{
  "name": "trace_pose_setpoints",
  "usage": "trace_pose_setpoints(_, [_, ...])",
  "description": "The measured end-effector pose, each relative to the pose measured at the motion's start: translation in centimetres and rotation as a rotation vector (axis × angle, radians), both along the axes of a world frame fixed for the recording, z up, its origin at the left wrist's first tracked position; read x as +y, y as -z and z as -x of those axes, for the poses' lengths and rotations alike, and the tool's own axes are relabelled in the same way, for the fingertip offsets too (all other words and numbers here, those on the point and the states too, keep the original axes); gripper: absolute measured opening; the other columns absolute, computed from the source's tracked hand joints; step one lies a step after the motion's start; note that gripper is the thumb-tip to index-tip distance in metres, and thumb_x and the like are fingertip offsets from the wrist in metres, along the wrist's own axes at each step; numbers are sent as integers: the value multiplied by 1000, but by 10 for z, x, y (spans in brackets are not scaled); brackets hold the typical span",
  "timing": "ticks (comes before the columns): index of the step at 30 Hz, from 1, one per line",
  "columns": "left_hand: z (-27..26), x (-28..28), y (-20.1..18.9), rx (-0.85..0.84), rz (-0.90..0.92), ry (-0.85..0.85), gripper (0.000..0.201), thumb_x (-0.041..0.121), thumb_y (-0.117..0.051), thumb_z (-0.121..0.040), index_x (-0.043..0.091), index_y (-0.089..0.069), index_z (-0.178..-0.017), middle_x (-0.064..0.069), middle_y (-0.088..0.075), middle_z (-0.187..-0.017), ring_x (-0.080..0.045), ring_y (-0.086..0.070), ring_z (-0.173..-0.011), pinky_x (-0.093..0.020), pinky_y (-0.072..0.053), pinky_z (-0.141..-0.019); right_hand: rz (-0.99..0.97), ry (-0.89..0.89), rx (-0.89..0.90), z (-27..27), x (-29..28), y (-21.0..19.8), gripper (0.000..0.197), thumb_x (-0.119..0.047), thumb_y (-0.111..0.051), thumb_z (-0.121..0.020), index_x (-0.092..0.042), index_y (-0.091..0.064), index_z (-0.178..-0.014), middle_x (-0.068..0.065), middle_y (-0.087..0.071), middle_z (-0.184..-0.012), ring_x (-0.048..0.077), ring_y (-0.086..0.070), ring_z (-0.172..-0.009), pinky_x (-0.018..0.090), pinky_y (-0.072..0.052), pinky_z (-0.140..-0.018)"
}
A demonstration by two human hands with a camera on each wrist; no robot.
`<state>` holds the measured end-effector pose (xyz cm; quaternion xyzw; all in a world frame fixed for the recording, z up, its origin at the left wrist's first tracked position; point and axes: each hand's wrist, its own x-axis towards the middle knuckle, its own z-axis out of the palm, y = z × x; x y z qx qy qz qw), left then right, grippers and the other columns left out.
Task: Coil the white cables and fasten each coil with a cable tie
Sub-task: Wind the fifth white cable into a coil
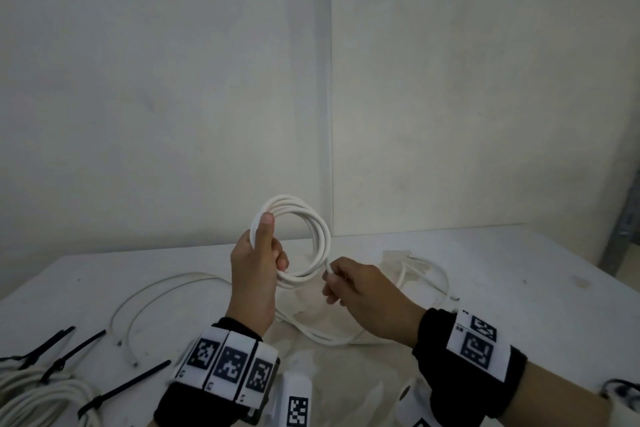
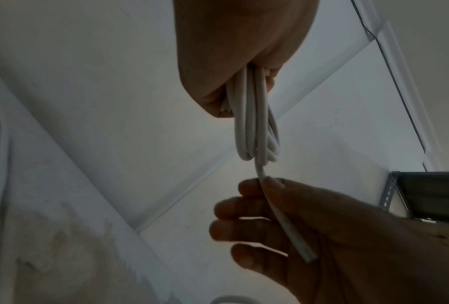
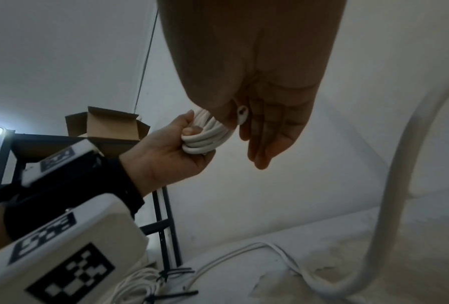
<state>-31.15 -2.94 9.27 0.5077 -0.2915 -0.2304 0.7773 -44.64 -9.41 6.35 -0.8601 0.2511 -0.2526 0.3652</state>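
While your left hand [image 1: 258, 274] holds the coil [image 1: 304, 243] upright above the table [image 1: 519, 288], you are in the winding step: several turns are already gathered, and the last free end is all that is left of this cable. Your left fingers [image 1: 282, 258] are curled through the ring and your thumb lies pressed along its upper left arc, clamping the turns together. Your right hand [image 1: 363, 291] sits just beside the ring's lower right edge, wrist lower than the left one, thumb and forefinger pinching the cable end [image 2: 283, 222]; in the left wrist view the remaining fingers [image 2: 234, 228] hang loosely curled below the pinch and grip nothing.

As I judge it, the next move calls for you to lay that short tail against the bundle and pass it under your left thumb, so that the turns stay put once your right hand lets go. Then you need a black cable tie [image 1: 124, 388] from the table's near left, where a few lie beside an already bound coil [image 1: 38, 402]. Keep the left grip firm, since the stiff turns look likely to spring apart. More loose white cable [image 1: 162, 291] lies on the table behind and beneath your hands, waiting for coiling.
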Motion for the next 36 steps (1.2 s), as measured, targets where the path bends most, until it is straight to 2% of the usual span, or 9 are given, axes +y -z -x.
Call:
trace_pose_setpoints(5, [13,-3,11,1,-5,8,34,37,-42,-95,17,-40,-68,10,-34,-41,-2,-36,-39,-24,-31,-51,-202,5,-101,-3,11,-1,23,-16,-33,-100,-10,-45,-118,0,-62,-89,12,-63,-80,24,-50,-75])
trace_pose_setpoints(10, [13,-2,15,-69,-4,54,34,32,-44,-95,17,-38,-65,11,-31,-41,-2,-29,-37,-15,-29,-40,-270,77,-86,3,7,0,19,-16,-39,-97,-6,-48,-110,-1,-59,-87,12,-62,-81,27,-47,-72])
trace_pose_setpoints(16, [3,11,30,-312,-133,113,36,31,-47,-93,15,-37,-62,10,-34,-42,-3,-31,-39,-16,-31,-41,-205,176,-173,13,-10,-8,20,-31,-37,-98,-32,-38,-118,1,-61,-94,10,-57,-81,19,-42,-67])
trace_pose_setpoints(19, [2,14,33,-459,-194,133,33,31,-51,-91,15,-43,-63,9,-39,-42,-4,-35,-39,-20,-34,-46,9,258,-147,17,-17,-10,28,-42,-38,-95,-18,-51,-101,1,-56,-81,14,-52,-73,27,-39,-70])
trace_pose_setpoints(22, [3,16,30,-557,-229,154,28,29,-55,-89,17,-49,-65,6,-41,-48,-4,-37,-40,-16,-35,-44,43,211,-180,15,-18,-14,28,-38,-39,-95,-23,-50,-116,-8,-56,-87,7,-53,-79,8,-38,-69])
trace_pose_setpoints(25, [6,19,24,-492,-214,190,30,28,-53,-90,16,-47,-63,8,-39,-44,-4,-34,-39,-16,-33,-43,64,96,-195,12,-17,-15,18,-30,-36,-98,-23,-52,-93,-7,-56,-74,7,-54,-66,12,-40,-64])
trace_pose_setpoints(28, [11,20,16,-357,-152,210,36,27,-46,-94,14,-39,-61,11,-32,-43,-4,-29,-39,-14,-30,-41,49,86,-200,8,-15,-12,30,-28,-34,-99,-19,-44,-72,-4,-52,-67,4,-50,-59,16,-42,-62])
trace_pose_setpoints(32, [21,17,12,-215,-85,188,38,28,-43,-96,18,-40,-60,11,-28,-44,-4,-25,-39,-14,-27,-39,-164,88,-344,2,-5,-10,36,-32,-32,-99,-3,-51,-90,15,-64,-86,31,-65,-76,36,-56,-71])
trace_pose_setpoints(36, [30,16,20,-184,-41,194,33,32,-41,-95,14,-43,-67,8,-34,-44,-4,-34,-41,-17,-33,-44,-266,107,-472,-2,3,-16,31,-28,-30,-100,-8,-50,-88,8,-60,-72,19,-62,-59,28,-52,-58])
